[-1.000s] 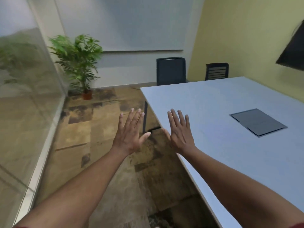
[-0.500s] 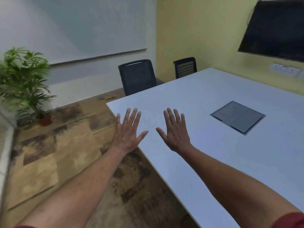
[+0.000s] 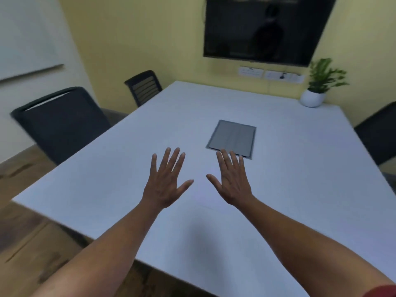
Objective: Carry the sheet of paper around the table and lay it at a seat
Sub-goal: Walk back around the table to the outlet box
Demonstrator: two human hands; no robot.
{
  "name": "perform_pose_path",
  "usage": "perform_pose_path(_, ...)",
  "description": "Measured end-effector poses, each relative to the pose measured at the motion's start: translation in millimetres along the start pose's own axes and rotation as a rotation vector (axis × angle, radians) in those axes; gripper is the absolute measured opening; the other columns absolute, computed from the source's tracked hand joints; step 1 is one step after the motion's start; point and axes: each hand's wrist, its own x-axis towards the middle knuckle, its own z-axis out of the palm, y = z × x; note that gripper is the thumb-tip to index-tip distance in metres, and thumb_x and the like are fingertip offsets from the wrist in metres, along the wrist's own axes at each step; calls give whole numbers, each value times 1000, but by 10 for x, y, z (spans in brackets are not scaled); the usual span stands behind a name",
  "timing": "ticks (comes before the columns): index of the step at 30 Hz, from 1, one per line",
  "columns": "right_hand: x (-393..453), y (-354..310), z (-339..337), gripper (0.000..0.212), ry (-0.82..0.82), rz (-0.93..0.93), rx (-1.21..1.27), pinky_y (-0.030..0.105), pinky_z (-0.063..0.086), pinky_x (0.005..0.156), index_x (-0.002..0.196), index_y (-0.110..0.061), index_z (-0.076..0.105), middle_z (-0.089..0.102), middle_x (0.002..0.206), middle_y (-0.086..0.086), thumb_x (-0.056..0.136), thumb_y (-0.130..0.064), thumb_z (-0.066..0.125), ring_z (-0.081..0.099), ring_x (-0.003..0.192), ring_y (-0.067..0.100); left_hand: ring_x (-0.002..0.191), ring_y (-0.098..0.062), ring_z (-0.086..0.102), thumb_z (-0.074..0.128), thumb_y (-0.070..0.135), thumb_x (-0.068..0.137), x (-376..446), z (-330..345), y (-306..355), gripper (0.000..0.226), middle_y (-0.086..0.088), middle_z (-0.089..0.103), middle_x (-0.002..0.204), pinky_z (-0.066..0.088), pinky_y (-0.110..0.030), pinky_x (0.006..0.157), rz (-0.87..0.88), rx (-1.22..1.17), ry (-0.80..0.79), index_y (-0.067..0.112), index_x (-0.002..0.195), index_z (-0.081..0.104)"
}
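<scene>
Both of my hands are held out flat, palms down and fingers spread, above the white table (image 3: 300, 189). My left hand (image 3: 165, 183) hangs over the table's near middle and holds nothing. My right hand (image 3: 232, 181) is beside it, its fingertips just short of a grey flush panel (image 3: 232, 136) set in the tabletop; it is empty too. I cannot plainly make out a sheet of paper; only a faint pale line shows on the table between my wrists.
A dark chair (image 3: 62, 125) stands at the table's left side, with a second chair (image 3: 145, 86) further back and another (image 3: 379, 136) at the right edge. A potted plant (image 3: 312, 97) sits on the far right corner under a wall screen (image 3: 263, 28). Wooden floor lies at left.
The view has swung right, from the floor and table corner to facing the table and screen. Both hands, still flat and spread, are now over the tabletop.
</scene>
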Motion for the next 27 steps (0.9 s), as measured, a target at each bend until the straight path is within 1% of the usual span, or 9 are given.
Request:
perform_pose_path(4,-17,142,16,86,25,133,-58,58,9,133,169,-13,21,18,178,6,105,-71,18,9,166,30,170,-30,1,30,75,107,393,299,-88,91,-4,5,184,9,-69,132,127,-90,6,16,174,15)
perform_pose_path(7,-159,216,109,84,20,239,-76,59,9,133,169,-13,19,15,179,6,106,-68,24,7,166,30,170,-30,2,29,75,106,582,527,-55,91,-5,7,184,9,-70,131,208,-130,-56,16,174,16)
perform_pose_path(10,-299,321,262,83,-4,285,-113,58,8,133,170,-14,17,11,180,5,107,-67,26,4,167,29,170,-29,0,28,76,106,692,789,68,91,-4,7,184,6,-68,132,269,-187,-76,17,174,15)
perform_pose_path(13,-275,497,391,83,-26,333,-94,58,7,133,170,-15,16,11,180,5,107,-68,25,3,167,28,170,-29,0,27,77,106,937,1016,152,92,-5,8,184,6,-69,132,338,-209,-100,17,174,16)
perform_pose_path(15,-258,634,499,83,-58,342,-79,57,5,134,170,-15,16,11,180,4,107,-68,26,3,167,28,170,-30,1,28,78,105,1073,1159,199,93,-5,10,183,5,-69,132,327,-222,-146,16,174,18)
perform_pose_path(18,-247,812,690,83,-96,329,-44,54,4,134,170,-17,15,11,180,3,107,-68,28,2,167,27,170,-28,0,29,80,104,1182,1382,254,94,-4,9,183,3,-68,132,301,-258,-204,18,174,16)
perform_pose_path(22,-153,1131,997,83,-170,266,-18,57,11,133,170,-15,18,15,179,6,107,-68,29,8,166,30,170,-30,3,24,84,103,1273,1653,204,97,-3,9,183,10,-72,130,381,-248,-253,18,174,18)
perform_pose_path(25,-151,1192,1222,81,-215,292,18,59,16,132,168,-13,24,23,177,8,107,-67,25,16,165,33,170,-29,1,26,84,102,1224,1787,164,99,-2,8,183,5,-70,132,382,-261,-326,18,174,17)
perform_pose_path(27,-154,1218,1363,80,-212,284,36,58,18,132,168,-14,26,25,176,8,108,-66,23,19,164,33,170,-28,1,25,85,101,1194,1897,142,99,-2,8,184,7,-71,131,398,-257,-348,18,174,16)
